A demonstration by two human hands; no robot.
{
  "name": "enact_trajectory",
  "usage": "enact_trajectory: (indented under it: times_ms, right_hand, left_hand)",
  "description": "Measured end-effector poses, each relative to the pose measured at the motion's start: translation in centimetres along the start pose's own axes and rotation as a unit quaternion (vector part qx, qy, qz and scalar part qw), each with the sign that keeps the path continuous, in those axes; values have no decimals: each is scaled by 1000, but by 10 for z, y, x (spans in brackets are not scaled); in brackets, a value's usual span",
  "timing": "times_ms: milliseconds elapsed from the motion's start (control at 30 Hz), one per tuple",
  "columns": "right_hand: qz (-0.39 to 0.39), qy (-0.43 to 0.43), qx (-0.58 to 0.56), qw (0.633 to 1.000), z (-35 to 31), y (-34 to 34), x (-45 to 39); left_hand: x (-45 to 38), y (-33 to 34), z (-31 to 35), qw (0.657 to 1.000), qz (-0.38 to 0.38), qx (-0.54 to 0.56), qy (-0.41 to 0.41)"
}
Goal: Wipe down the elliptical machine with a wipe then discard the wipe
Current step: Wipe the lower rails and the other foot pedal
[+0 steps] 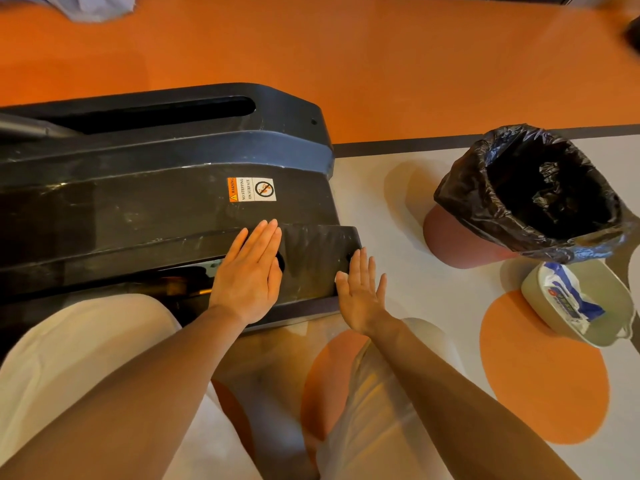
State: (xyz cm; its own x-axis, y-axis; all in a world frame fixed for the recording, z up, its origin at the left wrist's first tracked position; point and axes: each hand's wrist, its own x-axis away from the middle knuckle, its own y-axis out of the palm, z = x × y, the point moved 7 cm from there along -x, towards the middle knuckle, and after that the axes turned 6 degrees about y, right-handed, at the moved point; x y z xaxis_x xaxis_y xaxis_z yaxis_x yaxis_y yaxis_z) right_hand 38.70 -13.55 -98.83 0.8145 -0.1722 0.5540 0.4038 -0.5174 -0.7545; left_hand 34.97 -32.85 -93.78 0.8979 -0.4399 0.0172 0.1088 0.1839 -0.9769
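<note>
On the elliptical machine point(166, 209), both hands flat, holding nothing.
Left hand point(251, 271) lies fingers straight and together on the black cover; right hand point(362, 296), fingers spread, hovers at its end. Right of that hand: lined bin point(533, 192) and a tub point(585, 303) (wipes pack point(568, 296) inside).

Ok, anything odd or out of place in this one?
Nothing is spilled or broken. One oddity: both the left hand and the right hand lie flat and bare on the elliptical machine, no wipe in either. The machine's black cover shows scuffs.
</note>
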Motion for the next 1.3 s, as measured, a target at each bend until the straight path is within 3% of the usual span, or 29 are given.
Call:
enact_trajectory:
  times_ms: [233, 533, 867, 1200, 1300]
  right_hand:
    - [-16, 35, -15, 999, 6, -13, -20]
    - [24, 68, 5, 997, 3, 14, 17]
    - [-10, 83, -29, 996, 10, -6, -10]
    - [30, -18, 40, 999, -19, 12, 22]
    - [15, 31, 53, 998, -4, -1, -2]
  left_hand:
    - [0, 0, -1, 1000, 2, 8, -3]
    - [1, -3, 0, 1000, 3, 16, -7]
    - [1, -3, 2, 1000, -2, 15, -2]
    - [1, -2, 2, 1000, -5, 7, -6]
    - [0, -2, 1, 1000, -7, -1, -5]
